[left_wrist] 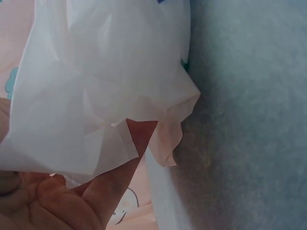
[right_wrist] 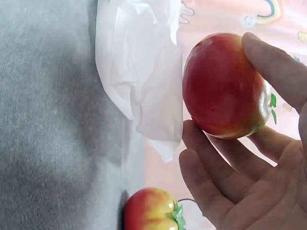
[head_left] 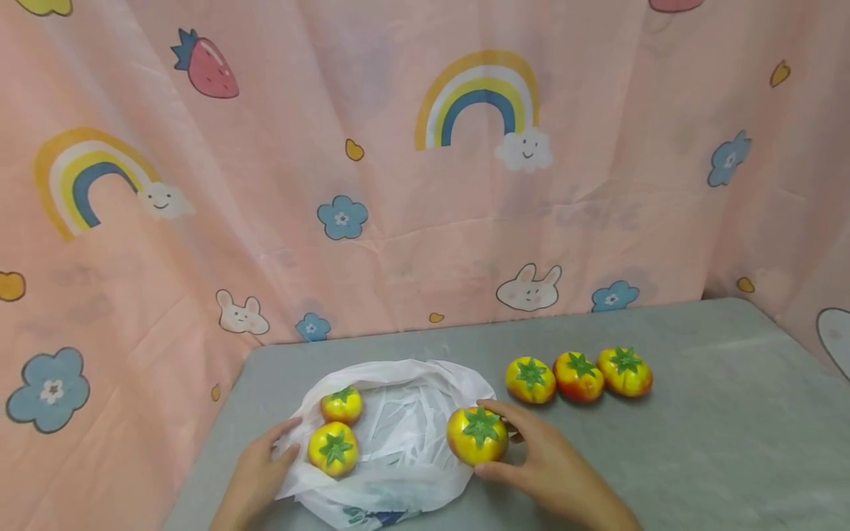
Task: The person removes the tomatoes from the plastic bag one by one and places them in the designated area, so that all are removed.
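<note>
A white plastic bag [head_left: 385, 487] lies with its mouth open on the grey table. Inside it on the left are two yellow-and-red, tomato-like fruits, one [head_left: 333, 448] nearer and one [head_left: 341, 405] behind it, both with green star-shaped tops. My left hand [head_left: 260, 466] holds the bag's left rim; in the left wrist view the plastic [left_wrist: 100, 81] hides part of its fingers. Between thumb and fingers, my right hand [head_left: 541, 461] grips another such fruit [head_left: 477, 436] at the bag's right rim. Its glossy red underside [right_wrist: 223, 86] shows in the right wrist view.
Three similar fruits sit in a row right of the bag: left [head_left: 530, 380], middle [head_left: 579, 377] and right [head_left: 625, 372]. The grey table [head_left: 717, 420] reaches back to a pink patterned curtain [head_left: 398, 177], which also hangs along both sides.
</note>
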`<state>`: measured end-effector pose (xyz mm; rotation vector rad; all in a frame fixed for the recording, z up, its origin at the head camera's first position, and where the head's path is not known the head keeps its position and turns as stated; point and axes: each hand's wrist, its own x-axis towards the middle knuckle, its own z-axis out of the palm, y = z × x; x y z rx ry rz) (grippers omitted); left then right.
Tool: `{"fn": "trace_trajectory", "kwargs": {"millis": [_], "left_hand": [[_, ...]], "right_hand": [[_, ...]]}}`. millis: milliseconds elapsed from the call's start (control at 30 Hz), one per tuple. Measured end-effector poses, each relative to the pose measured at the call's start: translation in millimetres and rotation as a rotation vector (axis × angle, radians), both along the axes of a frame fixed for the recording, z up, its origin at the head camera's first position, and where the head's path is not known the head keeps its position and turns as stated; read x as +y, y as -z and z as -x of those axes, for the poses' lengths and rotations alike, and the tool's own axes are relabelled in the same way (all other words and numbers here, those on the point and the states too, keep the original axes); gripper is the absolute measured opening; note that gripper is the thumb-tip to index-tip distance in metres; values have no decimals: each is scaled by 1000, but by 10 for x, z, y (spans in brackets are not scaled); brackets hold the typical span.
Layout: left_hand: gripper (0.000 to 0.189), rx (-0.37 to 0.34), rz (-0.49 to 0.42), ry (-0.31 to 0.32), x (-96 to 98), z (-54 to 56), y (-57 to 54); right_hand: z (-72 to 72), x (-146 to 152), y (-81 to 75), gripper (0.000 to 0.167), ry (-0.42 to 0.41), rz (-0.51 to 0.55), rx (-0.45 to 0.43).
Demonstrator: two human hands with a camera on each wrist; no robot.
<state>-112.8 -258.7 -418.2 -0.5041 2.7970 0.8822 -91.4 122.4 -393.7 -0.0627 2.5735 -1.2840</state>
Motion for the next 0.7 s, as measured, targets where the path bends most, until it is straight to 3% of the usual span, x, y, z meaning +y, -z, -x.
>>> {"fn": "trace_trajectory", "kwargs": {"millis": [700], "left_hand": [[50,-12,-31,12,-6,-6,-14]], "right_hand": [[117,394,96,83,40,-50,72]]}}
